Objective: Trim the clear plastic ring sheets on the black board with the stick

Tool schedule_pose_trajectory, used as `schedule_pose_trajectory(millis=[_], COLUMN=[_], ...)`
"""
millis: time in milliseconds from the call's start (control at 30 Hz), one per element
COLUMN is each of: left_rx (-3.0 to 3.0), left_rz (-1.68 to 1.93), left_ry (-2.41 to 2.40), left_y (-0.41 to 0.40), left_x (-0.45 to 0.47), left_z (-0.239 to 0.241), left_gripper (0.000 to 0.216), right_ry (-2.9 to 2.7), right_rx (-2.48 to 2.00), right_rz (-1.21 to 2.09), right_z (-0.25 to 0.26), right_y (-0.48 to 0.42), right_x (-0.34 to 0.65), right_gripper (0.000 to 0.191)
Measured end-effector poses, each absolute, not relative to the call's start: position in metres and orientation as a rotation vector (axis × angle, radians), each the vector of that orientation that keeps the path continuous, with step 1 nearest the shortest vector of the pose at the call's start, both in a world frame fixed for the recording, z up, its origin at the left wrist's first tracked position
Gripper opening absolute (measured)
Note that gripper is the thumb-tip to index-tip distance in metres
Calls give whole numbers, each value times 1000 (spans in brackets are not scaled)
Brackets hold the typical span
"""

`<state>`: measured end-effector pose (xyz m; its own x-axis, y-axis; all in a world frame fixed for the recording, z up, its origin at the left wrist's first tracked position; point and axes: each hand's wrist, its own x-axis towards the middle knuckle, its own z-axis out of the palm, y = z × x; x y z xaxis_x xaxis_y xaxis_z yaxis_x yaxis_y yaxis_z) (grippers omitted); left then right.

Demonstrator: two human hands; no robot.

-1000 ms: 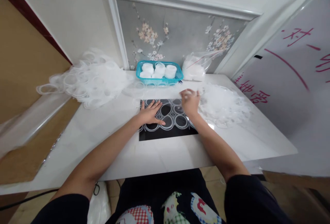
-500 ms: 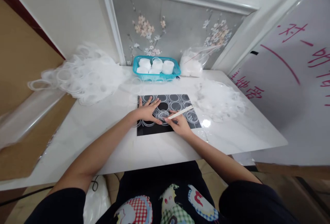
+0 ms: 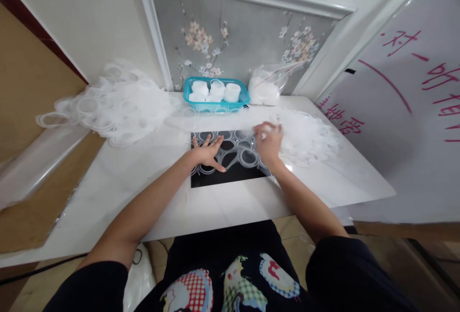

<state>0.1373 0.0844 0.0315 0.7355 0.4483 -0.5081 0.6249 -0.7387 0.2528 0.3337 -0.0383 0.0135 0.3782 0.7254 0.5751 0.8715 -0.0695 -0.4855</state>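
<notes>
A black mat (image 3: pixel 230 177) lies on the white table (image 3: pixel 223 206), covered by a clear plastic sheet with round ring shapes (image 3: pixel 244 155). My left hand (image 3: pixel 207 154) lies flat on that sheet with its fingers spread, pressing it down. My right hand (image 3: pixel 268 140) is raised over the mat's right edge, fingers curled and smeared by motion, beside a heap of clear round pieces (image 3: pixel 309 137). Whether it holds anything I cannot make out.
A turquoise basket (image 3: pixel 215 94) with white round stacks stands at the back, next to a clear bag of white pieces (image 3: pixel 264 90). A big heap of punched clear sheets (image 3: pixel 115 106) fills the back left. A white board with red writing (image 3: pixel 406 110) leans on the right.
My right hand, which half a second ago held a pale stick low on the sheet, has lifted up and to the right toward the heap of round pieces. My left hand stayed put.
</notes>
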Motion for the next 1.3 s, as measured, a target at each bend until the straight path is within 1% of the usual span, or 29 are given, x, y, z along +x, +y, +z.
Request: schedule_pose_trajectory(millis=[33, 67, 133, 233, 333, 433, 567, 700, 833, 1067, 1167, 1300], left_rx=[2529, 2532, 2529, 2550, 2634, 2660, 2632, 2642, 2644, 2648, 2653, 2669], left_rz=[-596, -606, -601, -466, -331, -340, -390, -429, -485, -478, -498, -514], left_ry=[817, 809, 782, 760, 760, 789, 844, 859, 870, 866, 875, 871], left_y=[85, 86, 87, 85, 82, 82, 87, 88, 86, 87, 87, 86], left_x=[137, 137, 140, 155, 177, 191, 195, 195, 197, 196, 197, 198], left_z=[33, 34, 36, 36, 33, 27, 19, 19, 23, 21, 21, 22], left_gripper=[136, 138, 137, 127, 115, 109, 112, 114, 115, 115, 115, 113], right_ry=[-1225, -1214, -1322, -1395, -1326, -1334, -1352, -1350, -1318, -1387, -1466, -1743], right_rx=[-1851, -1830, -1774, -1708, -1681, -1701, -1714, -1718, -1714, -1721, -1783, -1856], right_rz=[-266, -229, -20, 300, 377, 360, 340, 339, 354, 308, 216, -50], right_z=[17, 18, 10, -12, -27, -31, -33, -36, -35, -34, -34, -19], right_y=[-32, -28, -27, -35, -41, -39, -35, -37, -39, -40, -42, -34], right_x=[347, 357, 364, 354, 344, 345, 350, 348, 346, 347, 338, 344], right_gripper=[34, 34, 32, 34, 37, 32, 24, 20, 20, 21, 22, 19])
